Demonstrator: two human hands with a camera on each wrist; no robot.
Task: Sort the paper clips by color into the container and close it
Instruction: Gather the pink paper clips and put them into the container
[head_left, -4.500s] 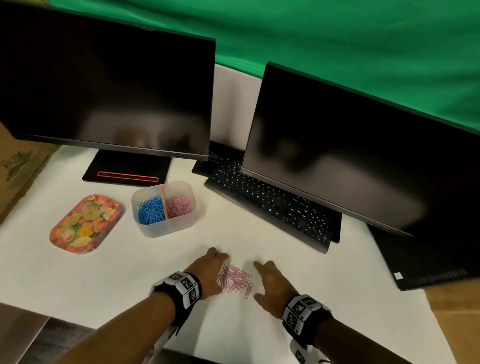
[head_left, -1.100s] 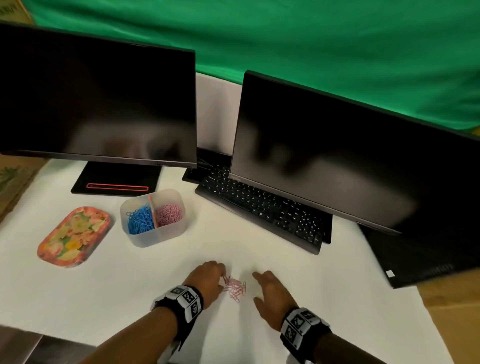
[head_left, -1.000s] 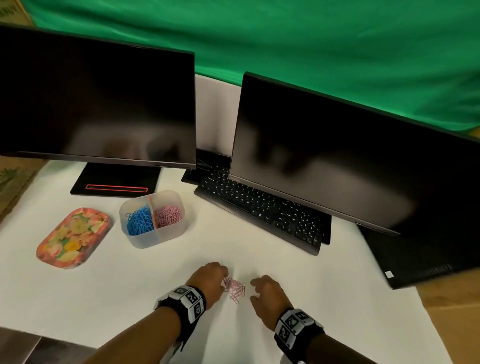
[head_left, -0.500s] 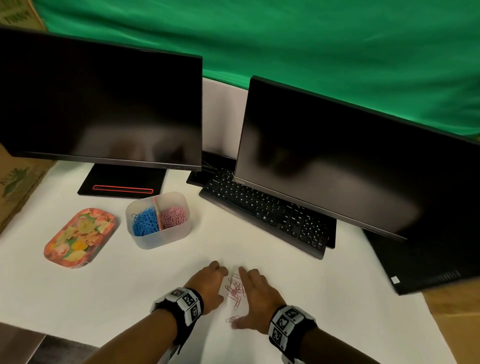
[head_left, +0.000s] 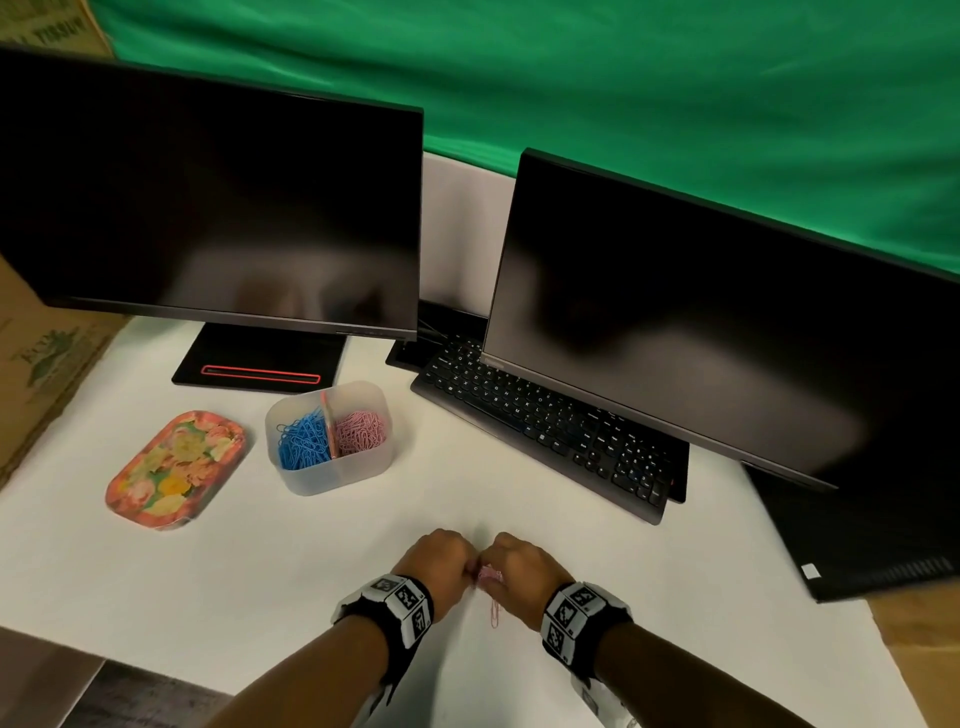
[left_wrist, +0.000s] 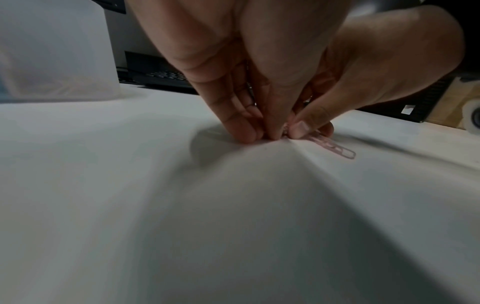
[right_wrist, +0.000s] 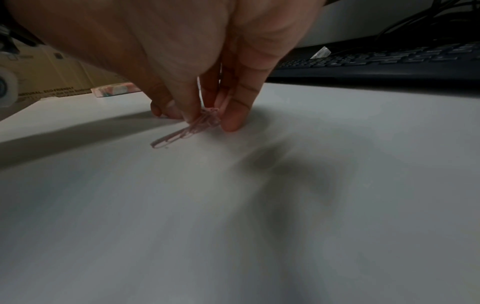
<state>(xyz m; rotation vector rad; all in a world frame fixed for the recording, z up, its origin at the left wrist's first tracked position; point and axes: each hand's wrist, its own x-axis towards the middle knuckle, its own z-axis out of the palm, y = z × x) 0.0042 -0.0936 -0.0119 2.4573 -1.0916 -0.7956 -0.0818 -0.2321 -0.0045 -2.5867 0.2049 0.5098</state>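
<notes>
A small bunch of pink paper clips (head_left: 490, 576) lies on the white table near the front edge, one clip (head_left: 494, 616) trailing toward me. My left hand (head_left: 448, 565) and right hand (head_left: 511, 567) meet over the bunch with curled fingers. In the right wrist view my right hand (right_wrist: 210, 123) pinches the clips (right_wrist: 200, 123) between thumb and fingers. In the left wrist view my left hand (left_wrist: 259, 135) presses its fingertips down at the bunch, and a clip (left_wrist: 335, 147) pokes out. The open translucent container (head_left: 332, 478) stands at the back left, blue clips (head_left: 304, 442) in its left half, pink clips (head_left: 362, 434) in its right.
The floral lid (head_left: 174, 470) lies flat to the left of the container. Two dark monitors (head_left: 208, 208) and a black keyboard (head_left: 545, 431) fill the back of the table. Cardboard (head_left: 36, 374) borders the left edge.
The hands have drawn together from either side, sweeping the spread pink clips into a tight bunch; both hands now curl on it where they lay flat before.
</notes>
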